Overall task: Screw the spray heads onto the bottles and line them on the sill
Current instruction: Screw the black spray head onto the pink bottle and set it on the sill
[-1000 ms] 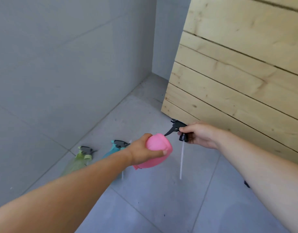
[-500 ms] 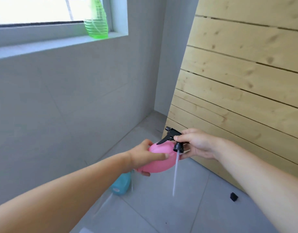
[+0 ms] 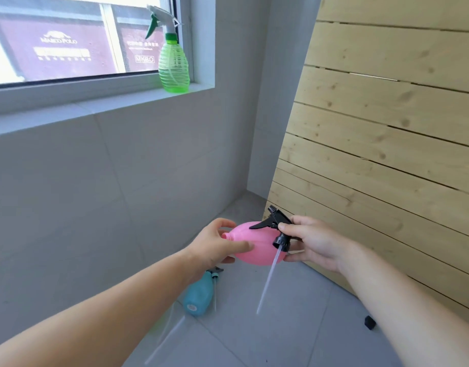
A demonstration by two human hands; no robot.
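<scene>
My left hand (image 3: 214, 245) grips a round pink bottle (image 3: 259, 245), held on its side with its open neck pointing left. My right hand (image 3: 312, 242) holds a black spray head (image 3: 277, 229) in front of the bottle, apart from its neck. The head's clear dip tube (image 3: 267, 282) hangs down to the left. A green ribbed bottle (image 3: 173, 64) with a white and green spray head stands on the window sill (image 3: 100, 104) at its right end. A teal bottle (image 3: 200, 294) lies on the floor below my hands.
A slatted wooden panel (image 3: 387, 154) leans against the wall on the right. A small black piece (image 3: 369, 322) lies on the grey tiled floor beside it. A loose clear tube (image 3: 165, 340) lies on the floor by the teal bottle.
My view has lifted from the floor up to the window and sill. Both hands rose with the pink bottle and the black spray head, and the bottle's neck now points left.
</scene>
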